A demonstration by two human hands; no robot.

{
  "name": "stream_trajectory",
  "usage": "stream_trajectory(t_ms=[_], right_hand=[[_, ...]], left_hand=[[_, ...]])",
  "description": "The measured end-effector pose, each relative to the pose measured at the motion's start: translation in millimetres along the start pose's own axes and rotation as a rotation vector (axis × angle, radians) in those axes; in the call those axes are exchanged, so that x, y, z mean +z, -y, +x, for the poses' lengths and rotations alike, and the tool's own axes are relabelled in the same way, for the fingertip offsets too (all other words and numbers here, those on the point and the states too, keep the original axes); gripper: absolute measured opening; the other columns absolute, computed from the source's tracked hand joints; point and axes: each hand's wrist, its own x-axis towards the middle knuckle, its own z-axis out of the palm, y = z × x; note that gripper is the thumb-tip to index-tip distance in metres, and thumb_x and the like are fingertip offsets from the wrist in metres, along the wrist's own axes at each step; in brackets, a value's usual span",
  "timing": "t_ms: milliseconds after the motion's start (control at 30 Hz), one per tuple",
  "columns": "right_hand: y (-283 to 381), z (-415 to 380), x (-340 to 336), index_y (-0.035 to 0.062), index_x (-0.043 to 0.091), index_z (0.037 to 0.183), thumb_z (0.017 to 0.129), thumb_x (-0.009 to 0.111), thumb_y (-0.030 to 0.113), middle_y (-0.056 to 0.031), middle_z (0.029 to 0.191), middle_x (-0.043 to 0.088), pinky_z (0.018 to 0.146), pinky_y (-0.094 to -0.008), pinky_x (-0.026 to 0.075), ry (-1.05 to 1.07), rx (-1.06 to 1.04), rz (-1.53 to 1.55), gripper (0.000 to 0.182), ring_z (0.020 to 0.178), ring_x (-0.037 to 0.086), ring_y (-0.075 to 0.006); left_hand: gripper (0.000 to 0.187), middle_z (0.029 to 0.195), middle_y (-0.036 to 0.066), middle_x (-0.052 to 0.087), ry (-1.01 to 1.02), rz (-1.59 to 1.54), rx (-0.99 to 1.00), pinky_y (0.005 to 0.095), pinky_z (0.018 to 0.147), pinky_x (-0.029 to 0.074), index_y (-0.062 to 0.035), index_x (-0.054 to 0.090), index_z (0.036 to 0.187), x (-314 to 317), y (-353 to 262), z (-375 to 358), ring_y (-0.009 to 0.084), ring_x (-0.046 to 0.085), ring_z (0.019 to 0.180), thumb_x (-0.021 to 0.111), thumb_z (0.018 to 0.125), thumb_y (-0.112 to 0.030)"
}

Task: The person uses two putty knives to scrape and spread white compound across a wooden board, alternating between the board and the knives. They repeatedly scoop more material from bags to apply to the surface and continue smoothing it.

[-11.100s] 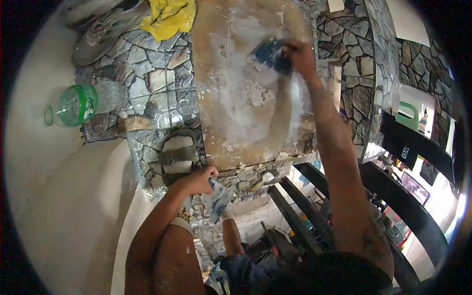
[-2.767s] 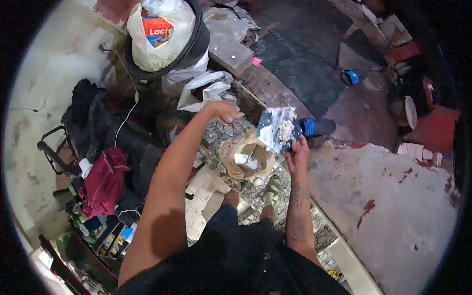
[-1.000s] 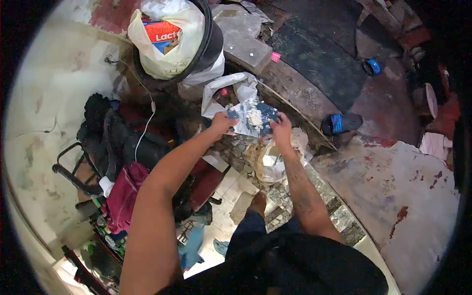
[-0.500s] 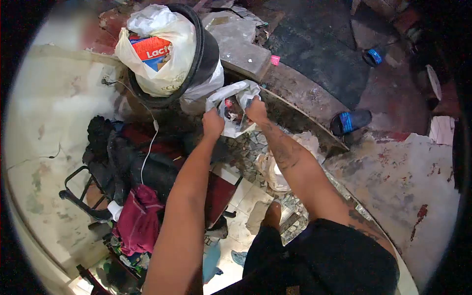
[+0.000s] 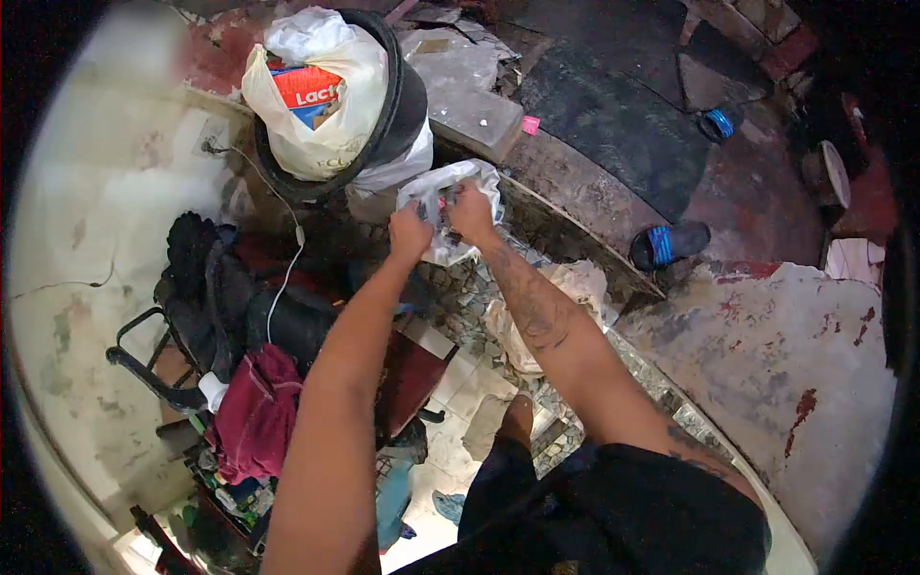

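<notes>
A white plastic bag (image 5: 458,251) hangs with its mouth up at the centre, dark and reddish bits showing inside. My left hand (image 5: 410,231) is closed on the bag's left rim. My right hand (image 5: 471,213) is at the bag's opening, fingers curled and pointing inward; what they hold, if anything, is hidden. Just behind the bag stands a black bucket (image 5: 412,105), lined with a full cream bag (image 5: 331,144) that has a red and blue box (image 5: 307,88) in it.
Another pale bag (image 5: 517,331) lies on the mosaic floor under my right forearm. On the left are a chair frame (image 5: 144,369), dark clothes and a maroon cloth (image 5: 257,412). A white cable (image 5: 289,268) hangs there. Blue-strapped slippers (image 5: 676,244) lie at the right.
My right hand has moved left from the bag's right rim to its opening, closer to my left hand. The view has shifted slightly.
</notes>
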Motion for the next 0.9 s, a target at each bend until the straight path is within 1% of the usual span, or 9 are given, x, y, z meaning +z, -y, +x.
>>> stream_trajectory(t_ms=[333, 367, 433, 600, 700, 733, 800, 833, 900], right_hand=[[-15.1, 8.1, 7.8, 0.0007, 0.056, 0.099, 0.066, 0.065, 0.010, -0.0254, 0.090, 0.063, 0.075, -0.0482, 0.049, 0.043, -0.285, -0.158, 0.036, 0.088, 0.061, -0.0424], [-24.4, 12.4, 12.8, 0.0009, 0.057, 0.099, 0.066, 0.065, 0.011, -0.0260, 0.093, 0.062, 0.075, -0.0478, 0.049, 0.108, -0.308, -0.231, 0.036, 0.090, 0.061, -0.0425], [3.3, 4.6, -4.6, 0.0020, 0.059, 0.099, 0.066, 0.065, 0.011, -0.0248, 0.088, 0.064, 0.074, -0.0464, 0.050, 0.054, -0.236, -0.218, 0.035, 0.086, 0.063, -0.0401], [-12.6, 26.3, -3.6, 0.0037, 0.062, 0.097, 0.064, 0.072, 0.017, -0.0194, 0.080, 0.067, 0.071, -0.0425, 0.051, 0.077, -0.370, -0.202, 0.037, 0.076, 0.065, -0.0356], [-8.4, 3.5, -21.2, 0.0014, 0.061, 0.092, 0.063, 0.074, 0.016, -0.0168, 0.073, 0.066, 0.065, -0.0397, 0.051, -0.153, -0.205, -0.101, 0.035, 0.070, 0.066, -0.0295], [-22.9, -3.4, -27.3, -0.0002, 0.061, 0.088, 0.068, 0.075, 0.016, -0.0131, 0.068, 0.065, 0.053, -0.0348, 0.048, -0.170, -0.162, 0.147, 0.029, 0.059, 0.063, -0.0203], [-67.7, -26.3, -49.2, -0.0012, 0.061, 0.095, 0.071, 0.073, 0.019, -0.0157, 0.077, 0.064, 0.054, -0.0400, 0.048, 0.127, 0.241, 0.559, 0.034, 0.064, 0.062, -0.0287], [-91.6, -45.0, -61.1, 0.0011, 0.063, 0.087, 0.075, 0.070, 0.016, -0.0083, 0.069, 0.060, 0.047, -0.0347, 0.042, 0.169, 0.336, 0.673, 0.020, 0.055, 0.055, -0.0195], [-115.8, -98.2, -93.3, 0.0054, 0.061, 0.067, 0.082, 0.066, 0.015, -0.0040, 0.060, 0.056, 0.043, -0.0322, 0.038, 0.204, 0.413, 0.661, 0.019, 0.048, 0.050, -0.0159]], left_hand=[[0.029, 0.085, 0.025, 0.065, -0.063, -0.016, -0.254, 0.0446, 0.077, 0.051, 0.0019, 0.067, 0.089, -12.8, -10.1, 2.9, 0.0415, 0.064, 0.084, 0.062, 0.066, -0.016], [0.028, 0.084, 0.025, 0.065, 0.144, 0.001, -0.349, 0.0445, 0.076, 0.052, 0.0032, 0.067, 0.082, -20.7, -6.6, 6.9, 0.0407, 0.065, 0.084, 0.063, 0.065, -0.019], [0.030, 0.085, 0.028, 0.065, -0.026, 0.013, -0.281, 0.0427, 0.076, 0.053, 0.0046, 0.068, 0.076, -17.2, -0.6, 7.1, 0.0387, 0.066, 0.082, 0.062, 0.064, -0.023], [0.028, 0.082, 0.020, 0.068, 0.229, -0.014, -0.277, 0.0393, 0.069, 0.057, 0.0036, 0.069, 0.079, -34.8, 7.7, 15.8, 0.0330, 0.069, 0.074, 0.057, 0.071, -0.020], [0.026, 0.083, 0.018, 0.069, 0.269, 0.018, -0.347, 0.0398, 0.062, 0.058, 0.0058, 0.067, 0.084, -58.3, -12.8, 14.7, 0.0307, 0.070, 0.068, 0.055, 0.074, -0.015], [0.027, 0.086, 0.022, 0.068, 0.348, 0.017, -0.405, 0.0406, 0.059, 0.058, 0.0079, 0.064, 0.088, -65.0, -19.4, 17.5, 0.0335, 0.069, 0.068, 0.055, 0.075, -0.014], [0.026, 0.088, 0.023, 0.067, 0.606, -0.113, -0.314, 0.0396, 0.059, 0.058, 0.0083, 0.064, 0.085, -78.2, -22.0, 20.9, 0.0358, 0.068, 0.070, 0.055, 0.075, -0.015], [0.026, 0.088, 0.023, 0.067, 0.732, -0.178, -0.256, 0.0391, 0.058, 0.058, 0.0084, 0.064, 0.084, -82.3, -20.6, 26.4, 0.0370, 0.068, 0.071, 0.056, 0.075, -0.015], [0.030, 0.090, 0.023, 0.067, 0.681, 0.031, -0.063, 0.0412, 0.067, 0.057, 0.0067, 0.066, 0.084, -67.8, -13.3, 46.6, 0.0380, 0.068, 0.077, 0.059, 0.072, -0.020]])
